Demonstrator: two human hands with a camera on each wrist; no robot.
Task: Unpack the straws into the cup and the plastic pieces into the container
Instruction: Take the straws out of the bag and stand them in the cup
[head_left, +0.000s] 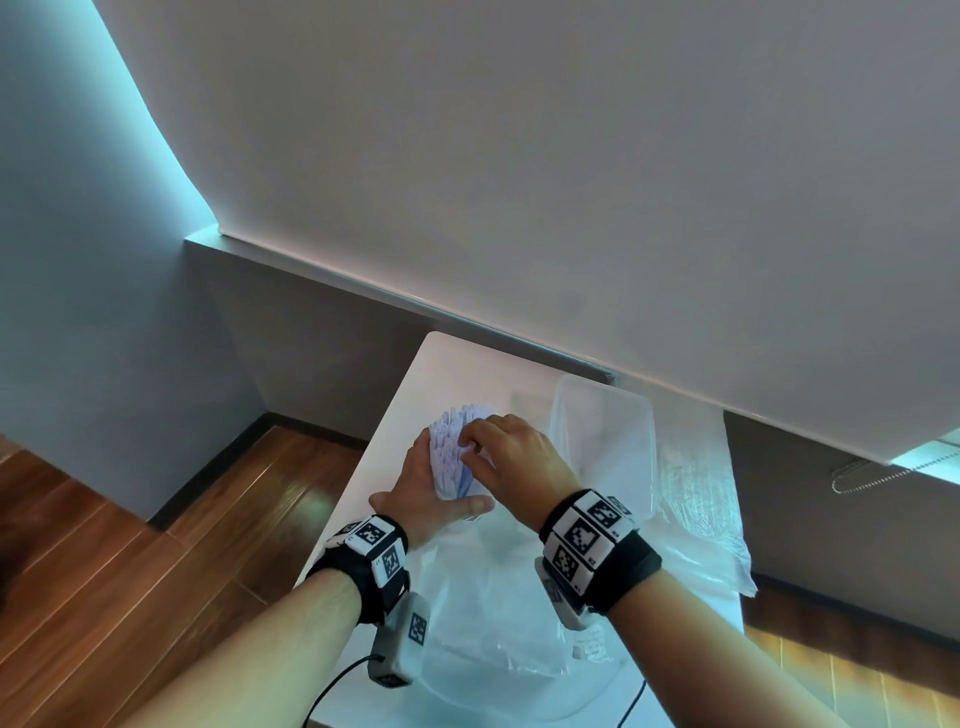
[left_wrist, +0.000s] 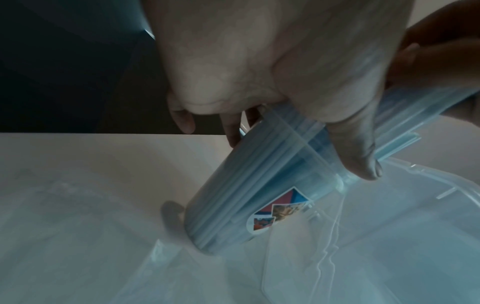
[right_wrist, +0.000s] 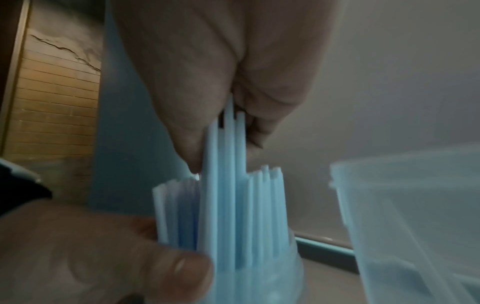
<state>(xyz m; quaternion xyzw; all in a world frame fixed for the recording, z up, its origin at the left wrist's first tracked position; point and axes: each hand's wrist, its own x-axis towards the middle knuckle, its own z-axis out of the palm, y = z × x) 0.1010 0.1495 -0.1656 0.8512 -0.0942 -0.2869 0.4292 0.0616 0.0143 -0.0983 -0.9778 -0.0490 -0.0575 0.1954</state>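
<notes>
A clear plastic cup with a colourful sticker stands tilted on the white table, packed with pale blue straws. My left hand grips the cup near its rim, thumb across the front. My right hand pinches a few straws by their upper ends; they stick up higher than the rest of the bundle. A clear plastic container stands just right of the cup, also seen in the right wrist view as the clear container.
Empty clear plastic bags lie on the table in front of me, and more crumpled wrapping hangs over the right edge. The table's left edge drops to a wooden floor. A wall with a roller blind stands behind.
</notes>
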